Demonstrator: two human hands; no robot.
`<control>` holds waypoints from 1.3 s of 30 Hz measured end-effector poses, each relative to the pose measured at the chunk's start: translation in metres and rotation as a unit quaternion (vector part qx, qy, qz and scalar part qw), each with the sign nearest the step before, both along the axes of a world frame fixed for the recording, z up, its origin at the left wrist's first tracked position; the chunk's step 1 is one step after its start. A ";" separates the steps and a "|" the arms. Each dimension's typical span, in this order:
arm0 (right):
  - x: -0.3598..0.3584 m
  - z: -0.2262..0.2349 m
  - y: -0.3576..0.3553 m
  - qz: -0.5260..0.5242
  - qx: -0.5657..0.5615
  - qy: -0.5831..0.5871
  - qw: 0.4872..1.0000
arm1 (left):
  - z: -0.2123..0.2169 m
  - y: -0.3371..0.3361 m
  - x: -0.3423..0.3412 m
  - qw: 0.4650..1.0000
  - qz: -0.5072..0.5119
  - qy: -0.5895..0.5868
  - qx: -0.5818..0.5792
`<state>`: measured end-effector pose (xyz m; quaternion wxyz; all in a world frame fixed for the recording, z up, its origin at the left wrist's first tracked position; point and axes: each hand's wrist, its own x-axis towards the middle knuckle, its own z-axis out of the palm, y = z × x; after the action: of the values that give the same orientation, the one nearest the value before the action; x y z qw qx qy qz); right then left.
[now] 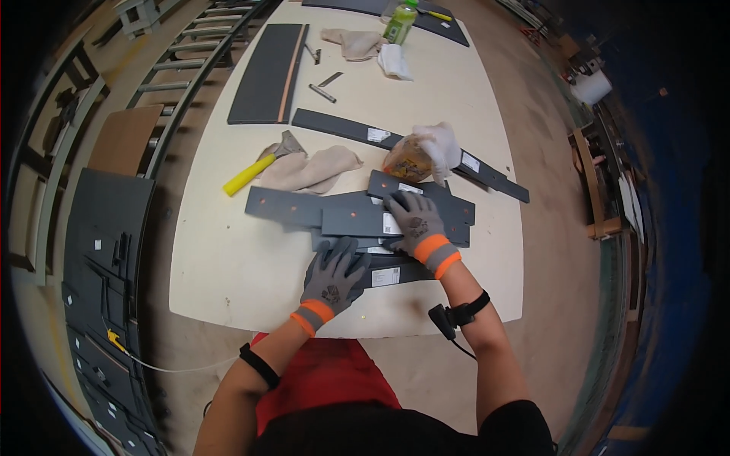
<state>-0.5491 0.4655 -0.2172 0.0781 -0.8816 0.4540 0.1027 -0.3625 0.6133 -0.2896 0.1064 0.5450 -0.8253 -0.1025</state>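
Dark grey panels (357, 216) lie in a loose overlapping stack near the front edge of the worktop (228, 266), about midway along it — at least 4 flat strips can be made out there, some with small orange dots and white labels. The left hand (332, 277), in a grey glove with an orange cuff, lies flat on the nearest strip with its fingers (342, 251) spread, pressing down rather than pinching. The right hand (417, 224), gloved the same way, rests on a higher strip just beyond, fingers spread over a white label; it grips nothing.

Farther back, 1 long grey strip (342, 129) runs aslant toward the right edge, and 1 wide grey board with an orange edge (268, 72) lies toward the far left corner. 1 scraper with a yellow handle (255, 171) sits beside a beige cloth (315, 169) left of the stack. 1 clear bag with orange contents (407, 161) and a white glove (441, 148) lie just behind the right hand. 1 green bottle (399, 23) stands near the far edge, with 2 more cloths — beige and white — beside it.
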 end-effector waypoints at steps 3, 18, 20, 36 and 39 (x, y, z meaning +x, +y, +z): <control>0.000 0.006 0.005 -0.017 -0.061 -0.016 0.998 | -0.005 0.005 0.005 0.998 0.046 0.029 0.019; -0.004 -0.023 0.016 -0.007 -0.082 -0.066 0.994 | -0.018 0.054 0.015 0.998 0.061 0.002 0.019; -0.035 -0.043 -0.005 0.014 -0.074 -0.111 0.991 | -0.031 0.055 0.008 0.996 0.073 0.043 -0.011; 0.008 -0.036 0.020 -0.028 -0.238 -0.116 0.964 | -0.020 0.141 0.067 0.955 0.223 0.188 -0.053; 0.040 -0.023 0.058 0.003 -0.299 -0.160 0.941 | -0.023 0.167 0.092 0.922 0.219 0.319 -0.008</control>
<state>-0.5092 0.5230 -0.2404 -0.1176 -0.8707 0.4423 -0.1800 -0.2709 0.7808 -0.3122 0.3882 0.6500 -0.6082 -0.2386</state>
